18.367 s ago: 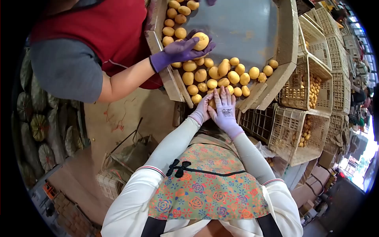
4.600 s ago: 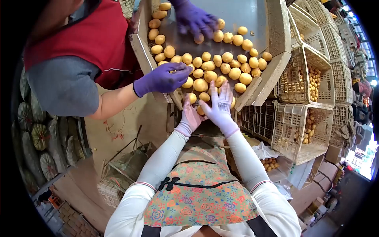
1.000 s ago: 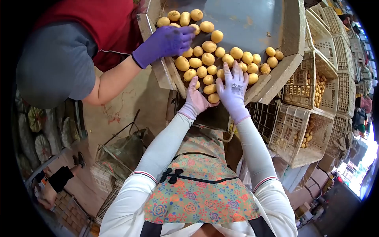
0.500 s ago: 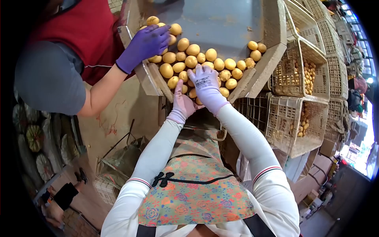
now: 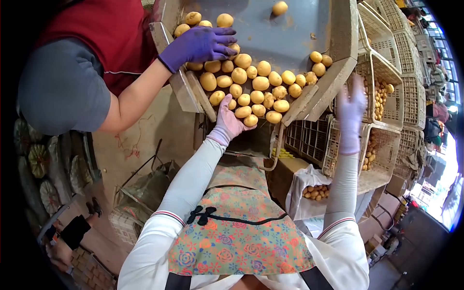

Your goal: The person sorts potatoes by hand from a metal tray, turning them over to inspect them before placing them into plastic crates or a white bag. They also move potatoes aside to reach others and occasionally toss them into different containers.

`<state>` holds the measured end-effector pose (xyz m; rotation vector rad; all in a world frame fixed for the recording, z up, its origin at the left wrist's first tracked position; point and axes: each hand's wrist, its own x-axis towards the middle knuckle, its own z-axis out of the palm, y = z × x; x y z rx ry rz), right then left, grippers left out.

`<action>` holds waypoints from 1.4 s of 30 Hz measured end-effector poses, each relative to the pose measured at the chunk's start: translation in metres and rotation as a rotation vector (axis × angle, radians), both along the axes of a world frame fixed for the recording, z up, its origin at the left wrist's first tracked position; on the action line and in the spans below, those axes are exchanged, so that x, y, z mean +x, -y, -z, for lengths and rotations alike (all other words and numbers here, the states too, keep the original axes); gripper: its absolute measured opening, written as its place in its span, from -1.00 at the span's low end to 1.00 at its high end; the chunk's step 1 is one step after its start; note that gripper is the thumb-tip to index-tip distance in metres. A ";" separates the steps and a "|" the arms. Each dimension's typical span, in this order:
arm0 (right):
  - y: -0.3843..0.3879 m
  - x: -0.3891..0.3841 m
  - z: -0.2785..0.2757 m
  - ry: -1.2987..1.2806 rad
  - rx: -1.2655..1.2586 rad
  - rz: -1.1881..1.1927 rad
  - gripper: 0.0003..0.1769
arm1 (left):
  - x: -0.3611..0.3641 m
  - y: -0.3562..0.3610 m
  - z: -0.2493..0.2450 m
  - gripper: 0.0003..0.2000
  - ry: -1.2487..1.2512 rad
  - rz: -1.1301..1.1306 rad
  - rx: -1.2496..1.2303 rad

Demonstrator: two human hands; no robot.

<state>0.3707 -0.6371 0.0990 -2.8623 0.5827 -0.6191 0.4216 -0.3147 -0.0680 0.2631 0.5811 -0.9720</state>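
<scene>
Small yellow potatoes (image 5: pixel 260 83) lie bunched at the narrow lower end of a grey chute (image 5: pixel 290 29) with wooden sides. My left hand (image 5: pixel 228 121), in a pinkish-white glove, is held at the chute's mouth with thumb and fingers apart. Its fingertips are beside the lowest potato (image 5: pixel 250 120). My right hand (image 5: pixel 353 106), in a whitish glove, reaches out over the edge of the crates on the right. Motion smears its fingers, so what they hold, if anything, does not show. Beyond it, a single potato (image 5: pixel 389 88) appears above a plastic crate (image 5: pixel 386 113).
At the left, a co-worker's purple-gloved hand (image 5: pixel 200 46) rests over potatoes on the chute. Stacked crates (image 5: pixel 403 53), some with potatoes, line the right side. Below them stands a white-lined container (image 5: pixel 299 193) with darker potatoes. Filled sacks (image 5: pixel 60 169) lie far left.
My right hand has swung from the potatoes out to the right, over the crates. My left hand stays at the chute's mouth. The co-worker's hand has shifted right; another potato shows higher up the chute.
</scene>
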 end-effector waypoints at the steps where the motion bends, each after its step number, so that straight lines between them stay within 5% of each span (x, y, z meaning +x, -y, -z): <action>1: -0.045 0.012 -0.013 -0.206 0.315 -0.038 -0.43 | -0.001 -0.002 0.000 -0.30 0.006 0.020 -0.025; 2: -0.073 0.016 0.003 -0.105 0.203 -0.286 -0.43 | 0.001 -0.003 0.000 -0.32 0.017 0.042 -0.049; 5: -0.128 0.021 0.090 -0.276 0.113 -0.212 -0.19 | 0.002 -0.004 -0.007 -0.36 0.012 0.069 0.016; 6: -0.149 0.009 0.129 -0.262 -0.094 -0.197 -0.07 | 0.002 -0.005 0.006 -0.36 0.018 0.071 0.021; 9: -0.178 -0.009 0.113 -0.503 0.078 -0.354 0.04 | -0.004 -0.006 0.024 -0.40 0.037 0.065 0.049; 13: -0.178 0.021 0.097 -0.052 0.083 -0.262 -0.40 | 0.001 -0.005 -0.013 -0.28 0.009 0.064 -0.005; 17: -0.184 0.071 0.105 -0.190 -0.060 -0.388 -0.45 | 0.009 0.004 -0.020 -0.22 -0.018 0.139 0.088; 20: -0.178 0.098 0.103 -0.428 0.113 -0.281 -0.50 | 0.011 0.005 -0.025 -0.18 -0.016 0.158 0.124; 22: -0.162 0.099 0.101 -0.346 0.288 -0.211 -0.58 | 0.009 0.008 -0.032 -0.14 -0.076 0.090 0.209; 25: -0.130 0.074 0.060 0.054 0.205 -0.419 -0.60 | 0.008 0.005 -0.021 -0.11 -0.028 0.096 0.163; 28: -0.036 0.032 -0.008 0.398 0.177 -0.216 -0.66 | 0.004 0.004 -0.013 -0.19 0.011 0.067 0.170; 29: -0.005 0.014 -0.023 0.416 0.243 0.105 -0.67 | 0.002 0.004 -0.010 -0.20 0.042 0.057 0.182; 30: 0.052 -0.007 -0.013 0.256 -0.186 0.286 -0.60 | 0.000 0.006 -0.009 -0.21 0.075 0.052 0.193; 32: 0.069 -0.017 0.014 0.100 -0.142 0.350 -0.46 | -0.002 0.008 -0.013 -0.22 0.106 0.070 0.210; 34: -0.019 -0.002 0.003 -0.075 0.173 -0.070 -0.38 | 0.000 0.007 -0.011 -0.25 0.055 0.118 0.210; 35: -0.056 0.007 0.015 -0.098 0.123 -0.231 -0.38 | -0.001 0.008 -0.012 -0.26 0.059 0.127 0.227; 38: -0.123 0.025 0.108 -0.232 0.186 -0.187 -0.28 | -0.004 0.009 -0.011 -0.31 0.076 0.147 0.235; 42: -0.174 -0.006 0.109 -0.341 0.070 -0.237 -0.09 | -0.025 -0.009 0.003 -0.41 0.176 -0.019 0.070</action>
